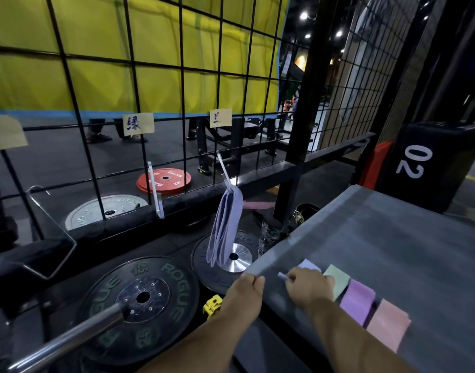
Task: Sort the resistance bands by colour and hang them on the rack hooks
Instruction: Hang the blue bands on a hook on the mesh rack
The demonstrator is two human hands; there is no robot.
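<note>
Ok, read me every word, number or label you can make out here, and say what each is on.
"ROGUE" and "25": large black plate, front left.
"ROG", cut off: smaller black plate.
"02": black pad, right.
"绿": middle paper label on the wire grid.
"兰": right paper label, above the hung bands.
Too blurred to read: red plate, grey plate, left paper label.

Dim gym, bright ceiling spotlights, wide-angle edge warping, soft blur

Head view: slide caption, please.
Right hand pinches a pale blue band on the grey table; left hand grips the edge; matching bands hooked.
</note>
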